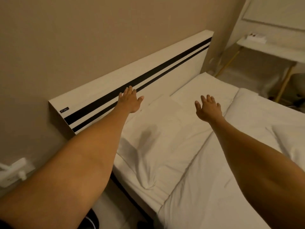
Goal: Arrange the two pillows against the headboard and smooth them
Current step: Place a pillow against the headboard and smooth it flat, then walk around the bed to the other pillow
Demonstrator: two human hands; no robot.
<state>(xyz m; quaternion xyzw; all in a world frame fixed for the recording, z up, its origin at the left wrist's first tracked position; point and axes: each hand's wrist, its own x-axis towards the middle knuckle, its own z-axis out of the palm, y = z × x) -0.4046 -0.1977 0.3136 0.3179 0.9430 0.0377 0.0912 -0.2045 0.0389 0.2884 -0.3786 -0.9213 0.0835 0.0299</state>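
Both pillows lie flat along the headboard (165, 70): the near pillow (158, 129) just below centre, the far pillow (203, 91) at two o'clock, edges touching. The left hand (131, 100) and right hand (208, 107) hover over them with fingers spread, holding nothing. A hard sweep could, I judge, drag a pillow off the board or deepen the near one's crease, and the duvet (247, 146) at four o'clock presses against the pillows; a bedside shelf (270, 48) stands beyond.
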